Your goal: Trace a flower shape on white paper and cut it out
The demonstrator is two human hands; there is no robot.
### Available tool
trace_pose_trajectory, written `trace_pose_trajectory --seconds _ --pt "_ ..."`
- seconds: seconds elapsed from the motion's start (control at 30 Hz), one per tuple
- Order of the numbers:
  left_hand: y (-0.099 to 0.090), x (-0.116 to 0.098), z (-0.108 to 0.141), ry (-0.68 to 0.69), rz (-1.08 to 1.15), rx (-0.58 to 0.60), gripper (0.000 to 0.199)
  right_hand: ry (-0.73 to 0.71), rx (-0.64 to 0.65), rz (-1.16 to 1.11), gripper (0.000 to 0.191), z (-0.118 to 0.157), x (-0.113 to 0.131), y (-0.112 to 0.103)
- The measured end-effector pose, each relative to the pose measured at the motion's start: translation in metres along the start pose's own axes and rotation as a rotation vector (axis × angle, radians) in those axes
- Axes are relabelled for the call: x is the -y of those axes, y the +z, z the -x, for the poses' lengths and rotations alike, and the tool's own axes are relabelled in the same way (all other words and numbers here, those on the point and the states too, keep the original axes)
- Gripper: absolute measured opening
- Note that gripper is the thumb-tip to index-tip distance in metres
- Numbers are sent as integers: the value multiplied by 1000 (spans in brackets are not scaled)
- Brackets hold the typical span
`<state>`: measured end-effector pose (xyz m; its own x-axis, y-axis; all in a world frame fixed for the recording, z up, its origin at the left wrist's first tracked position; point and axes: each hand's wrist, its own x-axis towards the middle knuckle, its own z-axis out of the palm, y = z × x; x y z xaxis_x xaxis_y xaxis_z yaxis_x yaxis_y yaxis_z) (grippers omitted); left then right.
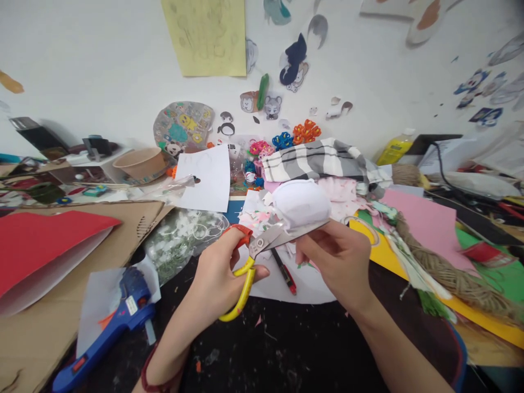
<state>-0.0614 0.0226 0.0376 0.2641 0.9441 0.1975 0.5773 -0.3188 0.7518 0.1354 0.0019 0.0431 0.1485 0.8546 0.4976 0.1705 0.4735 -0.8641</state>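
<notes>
Right over the middle of the tabletop (286,349), the left hand (221,273) has its grip wrapped around the handles of the scissors (260,245) (one loop red, the other yellow). The blades reach across the lower edge of a rounded white bundle (302,203), which the right hand (339,262) holds, its grip pinched on the bottom near the blade tip. Below them a black-and-red pen (284,271) lies on white paper (307,292); a blue glue gun (123,316) lies off to the left.
</notes>
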Motion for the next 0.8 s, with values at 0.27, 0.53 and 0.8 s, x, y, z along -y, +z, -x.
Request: trace_pose_trajectory --seconds 0.27,0.53,0.8 --pt "1 2 1 -13 -1 13 28 -83 19 -19 18 0 -5 1" --pt "1 3 0 8 44 -3 32 -81 31 -19 18 1 -6 0" --pt "1 7 2 23 13 -6 32 -73 39 -28 16 2 -7 -1"
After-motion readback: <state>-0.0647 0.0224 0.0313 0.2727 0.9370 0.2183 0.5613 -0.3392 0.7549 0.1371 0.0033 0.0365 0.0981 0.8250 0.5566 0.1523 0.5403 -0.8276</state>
